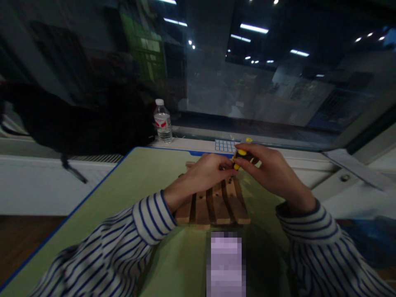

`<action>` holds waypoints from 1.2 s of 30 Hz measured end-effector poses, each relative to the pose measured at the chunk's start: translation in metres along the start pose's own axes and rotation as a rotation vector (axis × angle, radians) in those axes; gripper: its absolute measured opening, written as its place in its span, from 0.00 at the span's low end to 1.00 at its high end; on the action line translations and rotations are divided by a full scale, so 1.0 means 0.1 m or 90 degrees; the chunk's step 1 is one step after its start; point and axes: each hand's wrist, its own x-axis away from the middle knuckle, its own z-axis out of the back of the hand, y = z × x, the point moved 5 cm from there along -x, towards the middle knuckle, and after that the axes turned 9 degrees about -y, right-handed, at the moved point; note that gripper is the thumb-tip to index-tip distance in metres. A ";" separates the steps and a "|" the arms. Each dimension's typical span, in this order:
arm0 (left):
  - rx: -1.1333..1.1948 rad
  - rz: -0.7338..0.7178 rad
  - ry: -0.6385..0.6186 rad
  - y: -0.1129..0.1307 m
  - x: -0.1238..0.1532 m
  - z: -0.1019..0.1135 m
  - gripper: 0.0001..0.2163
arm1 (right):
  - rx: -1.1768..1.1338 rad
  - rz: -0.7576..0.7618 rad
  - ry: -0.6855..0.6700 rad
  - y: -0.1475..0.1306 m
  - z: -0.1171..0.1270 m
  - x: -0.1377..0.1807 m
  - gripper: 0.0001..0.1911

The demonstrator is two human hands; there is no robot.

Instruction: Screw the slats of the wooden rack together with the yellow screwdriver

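Observation:
In the head view, my right hand [267,167] grips a yellow-and-black screwdriver [240,154] between thumb and fingers; its tip is hidden. Close against its lower end, my left hand [213,169] has its fingers closed in a pinch, and what they hold is hidden. Both hands are above the far end of a wooden slatted piece [220,206] lying on the table. Its several slats have gaps between them and small dark holes. My left forearm covers part of its left side.
The light green table [148,173] has a blue edge. A phone-like object with a blurred-out screen [226,264] lies at the front. On the sill stand a water bottle [163,123] and a blue-and-white gridded tray [225,145]. A black bag [77,123] is at left, papers [355,167] at right.

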 end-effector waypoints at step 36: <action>0.019 0.001 -0.043 0.02 0.01 -0.01 0.12 | -0.037 -0.015 -0.017 -0.02 0.01 0.01 0.18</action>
